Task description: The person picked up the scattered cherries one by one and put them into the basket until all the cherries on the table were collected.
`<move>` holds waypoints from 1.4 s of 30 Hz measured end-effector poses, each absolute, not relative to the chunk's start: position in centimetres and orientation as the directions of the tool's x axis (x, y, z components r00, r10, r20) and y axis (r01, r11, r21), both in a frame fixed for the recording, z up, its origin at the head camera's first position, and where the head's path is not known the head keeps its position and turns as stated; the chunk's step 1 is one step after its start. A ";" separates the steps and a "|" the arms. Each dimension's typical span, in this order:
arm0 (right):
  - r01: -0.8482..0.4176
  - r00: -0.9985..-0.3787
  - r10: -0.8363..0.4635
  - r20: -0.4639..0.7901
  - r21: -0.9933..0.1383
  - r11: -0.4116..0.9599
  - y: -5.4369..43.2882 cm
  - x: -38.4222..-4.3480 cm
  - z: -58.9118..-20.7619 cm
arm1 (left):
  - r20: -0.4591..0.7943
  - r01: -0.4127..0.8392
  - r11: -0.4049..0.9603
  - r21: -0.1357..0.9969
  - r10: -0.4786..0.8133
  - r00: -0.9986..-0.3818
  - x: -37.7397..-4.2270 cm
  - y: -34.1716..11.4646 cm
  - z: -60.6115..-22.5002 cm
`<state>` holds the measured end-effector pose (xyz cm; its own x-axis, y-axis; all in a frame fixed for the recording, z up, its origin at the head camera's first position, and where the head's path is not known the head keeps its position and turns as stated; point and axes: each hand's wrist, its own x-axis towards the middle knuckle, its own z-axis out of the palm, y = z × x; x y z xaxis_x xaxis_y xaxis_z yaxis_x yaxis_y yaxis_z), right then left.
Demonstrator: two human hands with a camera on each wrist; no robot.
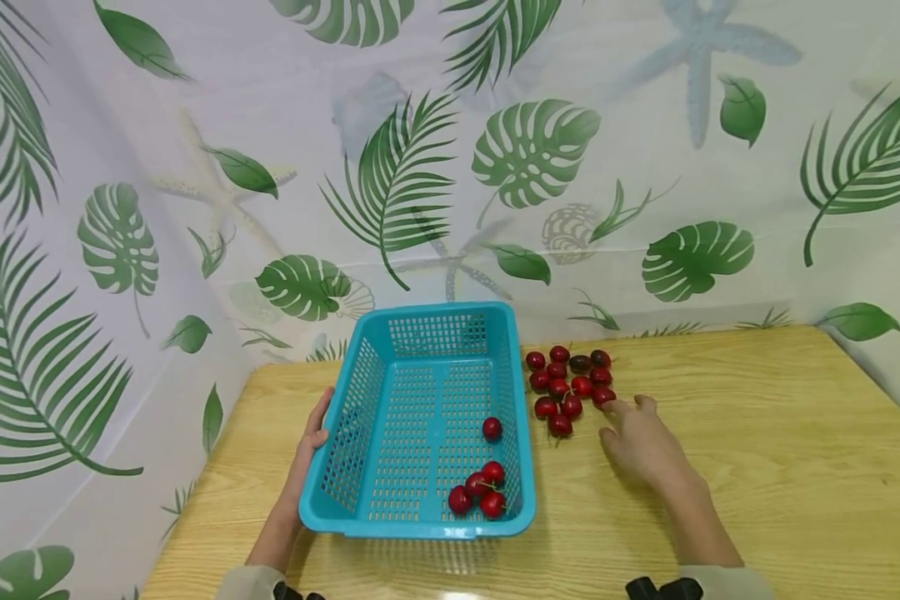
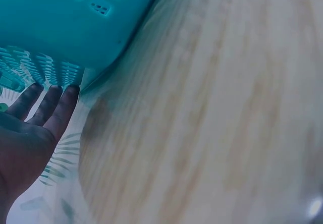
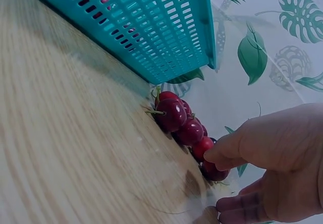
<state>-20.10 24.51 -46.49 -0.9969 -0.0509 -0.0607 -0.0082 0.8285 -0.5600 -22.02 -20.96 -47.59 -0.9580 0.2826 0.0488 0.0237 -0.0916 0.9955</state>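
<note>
A blue plastic basket (image 1: 437,417) holds several red cherries (image 1: 492,504) in its near right corner and a single cherry (image 1: 492,429) a little farther back. My left hand (image 1: 306,450) rests against the basket's left side; in the left wrist view its straight fingers (image 2: 63,110) touch the perforated wall. Right of the basket lies a group of loose cherries (image 1: 558,387), some bright red and some dark. My right hand (image 1: 645,442) reaches to the right edge of this group, next to a cherry (image 1: 603,396). In the right wrist view its thumb (image 3: 227,151) and fingers are apart, with nothing held.
A light wood-grain table (image 1: 780,433) carries everything. Behind it and along the left hangs a white cloth (image 1: 435,275) printed with green leaves and starfish. The basket's right wall stands close beside the loose cherries.
</note>
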 end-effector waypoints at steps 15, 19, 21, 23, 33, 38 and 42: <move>-0.050 -0.997 -0.069 -0.017 -0.517 0.855 24.3 -19.8 -47.7 | 0.053 0.024 -0.105 0.994 0.278 -0.959 -21.4 -21.3 -47.7; -0.058 -0.998 -0.069 -0.003 -0.514 0.856 24.4 -20.1 -47.4 | 0.054 0.035 -0.075 0.997 0.267 -0.962 -21.2 -21.3 -47.3; -0.058 -0.998 -0.067 0.002 -0.523 0.850 24.5 -20.2 -47.4 | 0.052 0.032 -0.078 0.996 0.267 -0.962 -21.2 -21.2 -47.2; -0.050 -0.998 -0.059 0.000 -0.539 0.841 24.6 -20.2 -47.5 | 0.051 0.030 -0.083 0.996 0.267 -0.962 -21.3 -21.2 -47.2; -0.068 -0.997 -0.071 0.016 -0.556 0.828 23.7 -20.5 -47.6 | 0.083 0.054 -0.110 0.992 0.275 -0.958 -22.3 -21.1 -47.8; -0.104 -0.995 -0.091 0.050 -0.524 0.845 22.3 -20.5 -47.6 | 0.085 0.052 -0.120 0.991 0.290 -0.953 -22.4 -21.1 -47.9; -0.106 -0.994 -0.085 0.065 -0.520 0.848 21.6 -20.4 -47.6 | 0.149 0.100 -0.170 0.980 0.302 -0.942 -23.3 -21.0 -48.2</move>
<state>-20.39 21.56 -47.61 -0.9943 -0.0848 0.0650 -0.1062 0.8478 -0.5196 -23.25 -21.03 -48.21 -0.9417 0.3018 0.1487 0.1002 -0.1705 0.9803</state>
